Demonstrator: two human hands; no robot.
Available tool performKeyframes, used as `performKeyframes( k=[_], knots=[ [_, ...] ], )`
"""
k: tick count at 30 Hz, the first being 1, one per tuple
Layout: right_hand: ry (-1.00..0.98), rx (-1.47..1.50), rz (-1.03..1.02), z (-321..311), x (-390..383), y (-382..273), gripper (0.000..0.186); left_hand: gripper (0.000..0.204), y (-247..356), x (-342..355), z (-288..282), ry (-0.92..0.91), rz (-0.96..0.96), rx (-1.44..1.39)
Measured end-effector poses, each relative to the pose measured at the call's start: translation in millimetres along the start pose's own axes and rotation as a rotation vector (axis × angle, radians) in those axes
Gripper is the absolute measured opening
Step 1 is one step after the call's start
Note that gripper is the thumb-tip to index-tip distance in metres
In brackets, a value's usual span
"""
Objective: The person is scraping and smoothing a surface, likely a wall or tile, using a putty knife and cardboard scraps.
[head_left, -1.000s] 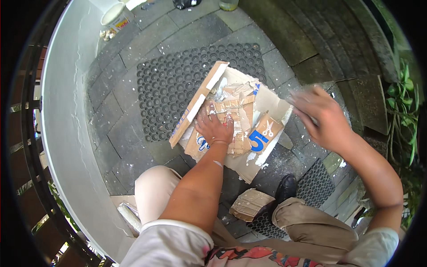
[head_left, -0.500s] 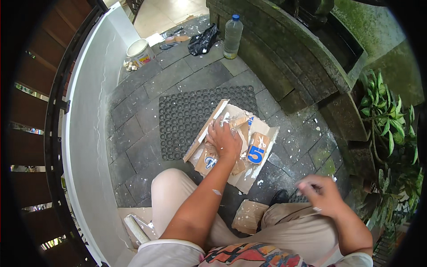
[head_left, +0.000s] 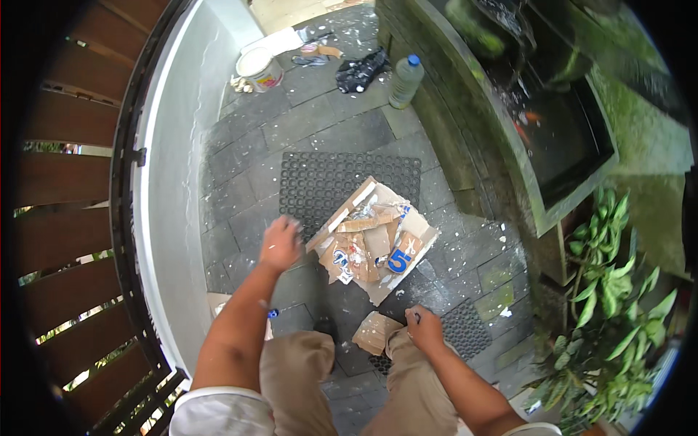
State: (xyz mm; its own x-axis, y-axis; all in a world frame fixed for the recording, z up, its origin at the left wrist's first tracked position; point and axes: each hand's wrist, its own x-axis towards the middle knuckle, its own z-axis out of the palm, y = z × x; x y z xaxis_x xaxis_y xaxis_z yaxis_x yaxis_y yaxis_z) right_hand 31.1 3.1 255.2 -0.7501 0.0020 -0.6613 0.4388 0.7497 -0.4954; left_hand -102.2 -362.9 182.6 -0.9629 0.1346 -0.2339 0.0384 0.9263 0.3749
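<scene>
A flattened piece of cardboard lies on the paving, over the near edge of a black rubber mat. Torn brown scraps, smeared with white and printed in blue, are heaped on it. My left hand hovers left of the cardboard, apart from it, its fingertips smeared by motion. Beside my right knee, my right hand is closed, with a small dark bit showing at its fingers that I cannot make out. A loose cardboard piece lies just left of that hand.
A low white wall runs along the left. At the back stand a white paint bucket, a crumpled black plastic bag and a blue-capped bottle. A stone fish pond and leafy plants border the right.
My left hand has lifted off the scraps and moved left. My right hand has come down and inward to my knee. My knees have drawn back and the view has shifted.
</scene>
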Motion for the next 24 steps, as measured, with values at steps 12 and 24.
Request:
performKeyframes(
  k=[12, 24],
  knots=[
    [0.768, -0.531, -0.795, -235, 337, -347, 0.022, 0.027, -277, -68, -145, -0.097, -0.760, -0.221],
    [0.918, -1.066, -0.331, -344, 521, -356, 0.080, 0.037, -498, 418, -87, 0.016, -0.264, 0.005]
  ],
)
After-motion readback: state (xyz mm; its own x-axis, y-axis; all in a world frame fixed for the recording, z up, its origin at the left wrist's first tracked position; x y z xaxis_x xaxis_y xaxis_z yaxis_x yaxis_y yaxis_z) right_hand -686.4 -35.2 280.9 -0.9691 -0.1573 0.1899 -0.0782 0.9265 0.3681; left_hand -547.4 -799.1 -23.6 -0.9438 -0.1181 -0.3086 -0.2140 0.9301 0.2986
